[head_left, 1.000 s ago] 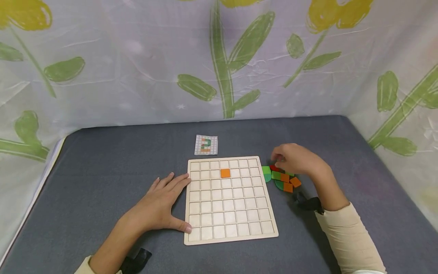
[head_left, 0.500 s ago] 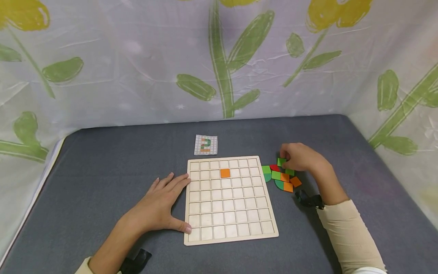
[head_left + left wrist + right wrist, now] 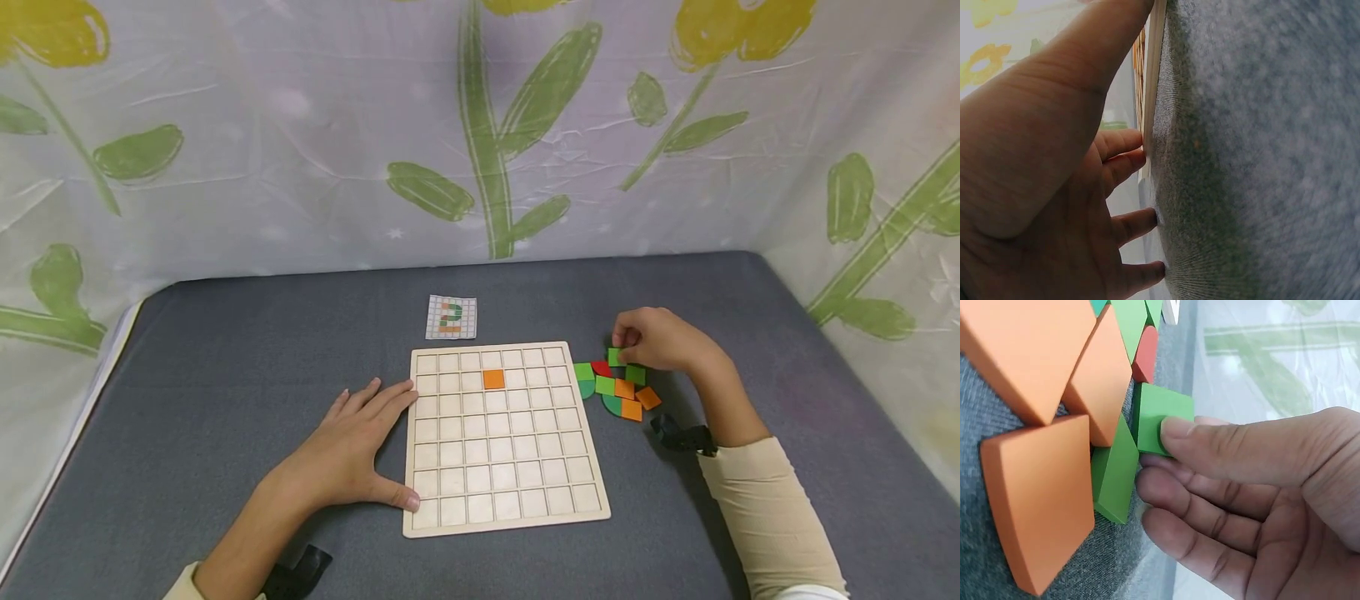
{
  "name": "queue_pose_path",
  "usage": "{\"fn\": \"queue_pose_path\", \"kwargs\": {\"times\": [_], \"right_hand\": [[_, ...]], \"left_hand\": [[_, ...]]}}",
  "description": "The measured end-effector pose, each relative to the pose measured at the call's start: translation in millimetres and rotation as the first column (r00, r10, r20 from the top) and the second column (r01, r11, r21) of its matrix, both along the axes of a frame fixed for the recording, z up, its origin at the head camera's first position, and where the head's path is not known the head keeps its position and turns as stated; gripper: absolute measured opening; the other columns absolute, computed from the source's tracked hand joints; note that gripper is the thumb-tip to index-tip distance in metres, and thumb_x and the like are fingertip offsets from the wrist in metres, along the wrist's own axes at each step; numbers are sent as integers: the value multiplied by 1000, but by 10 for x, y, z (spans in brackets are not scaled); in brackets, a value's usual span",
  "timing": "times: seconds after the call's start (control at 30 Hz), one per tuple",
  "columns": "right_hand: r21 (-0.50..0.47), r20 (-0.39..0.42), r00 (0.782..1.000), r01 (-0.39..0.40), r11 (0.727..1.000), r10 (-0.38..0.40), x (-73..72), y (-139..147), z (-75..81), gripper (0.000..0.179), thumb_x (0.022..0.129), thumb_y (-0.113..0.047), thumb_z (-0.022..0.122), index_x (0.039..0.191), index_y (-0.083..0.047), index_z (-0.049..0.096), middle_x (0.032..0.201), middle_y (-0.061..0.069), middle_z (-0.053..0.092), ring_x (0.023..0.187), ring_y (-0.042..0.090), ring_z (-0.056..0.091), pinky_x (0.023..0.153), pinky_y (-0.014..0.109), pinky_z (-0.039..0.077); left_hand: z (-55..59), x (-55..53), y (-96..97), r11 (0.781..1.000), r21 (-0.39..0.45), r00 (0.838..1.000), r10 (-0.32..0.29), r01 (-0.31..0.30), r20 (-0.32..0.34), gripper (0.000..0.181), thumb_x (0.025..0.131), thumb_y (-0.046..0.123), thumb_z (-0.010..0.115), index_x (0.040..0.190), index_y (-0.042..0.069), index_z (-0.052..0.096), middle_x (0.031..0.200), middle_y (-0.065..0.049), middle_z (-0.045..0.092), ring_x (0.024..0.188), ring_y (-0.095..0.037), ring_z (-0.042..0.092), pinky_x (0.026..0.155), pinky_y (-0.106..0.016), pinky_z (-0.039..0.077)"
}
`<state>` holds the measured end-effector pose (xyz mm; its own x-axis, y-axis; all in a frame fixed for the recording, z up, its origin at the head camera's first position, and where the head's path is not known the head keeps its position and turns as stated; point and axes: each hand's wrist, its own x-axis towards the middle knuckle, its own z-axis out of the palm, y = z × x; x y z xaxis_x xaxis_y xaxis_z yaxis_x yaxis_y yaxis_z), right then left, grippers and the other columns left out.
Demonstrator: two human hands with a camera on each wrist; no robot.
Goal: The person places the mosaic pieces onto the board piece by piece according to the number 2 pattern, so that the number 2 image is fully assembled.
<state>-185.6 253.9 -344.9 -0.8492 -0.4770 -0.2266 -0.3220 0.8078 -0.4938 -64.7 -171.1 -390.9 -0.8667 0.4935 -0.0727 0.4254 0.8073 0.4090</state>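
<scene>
My right hand (image 3: 660, 337) pinches a light green square tile (image 3: 1154, 412), thumb on its face and fingers behind it, at the far side of a small cluster of tiles. Beside that tile lie a red rounded tile (image 3: 1146, 355), another green square tile (image 3: 635, 375) and an orange square tile (image 3: 648, 398). My left hand (image 3: 348, 454) is spread along the left edge of a wooden grid board (image 3: 491, 450), its thumb and fingertips touching the rim. One orange square tile (image 3: 493, 379) sits in a cell of the board's second row.
A small pattern card (image 3: 452, 317) lies beyond the board. More green and orange tiles, such as a dark green rounded tile (image 3: 612, 405), lie right of the board. Dark grey cloth (image 3: 262, 358) covers the table, and flowered sheeting (image 3: 300, 150) hangs behind.
My right hand has shifted right and slightly away over the cluster, and the light green tile now shows at its fingertips. My left hand has stayed at the board's edge.
</scene>
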Motion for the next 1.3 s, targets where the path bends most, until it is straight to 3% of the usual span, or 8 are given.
{"fn": "queue_pose_path", "kwargs": {"times": [0.33,1.03,1.3], "right_hand": [[-64,45,998,56,996,-53,-3,11,17,8,89,6,66,92,-2,66,85,7,66,72,21,58,65,36,50],[-75,77,996,58,995,-53,-9,-39,12,6,91,3,67,95,0,64,85,8,64,70,20,57,63,35,49],[-22,24,999,25,999,-24,-31,-62,-39,8,92,-2,68,100,0,68,91,7,67,80,23,59,72,41,51]], "left_hand": [[29,20,-1,1000,5,1000,1,-1,7,132,54,88,71,156,13,36,160,-7,34,145,-46,26,109,-73,17],[44,18,3,1000,-10,1000,4,-4,11,131,54,88,71,156,13,36,160,-8,34,145,-46,26,109,-73,17],[43,20,1,1000,-5,1000,0,0,8,130,55,87,71,156,12,36,160,-8,34,145,-46,26,109,-73,17]]}}
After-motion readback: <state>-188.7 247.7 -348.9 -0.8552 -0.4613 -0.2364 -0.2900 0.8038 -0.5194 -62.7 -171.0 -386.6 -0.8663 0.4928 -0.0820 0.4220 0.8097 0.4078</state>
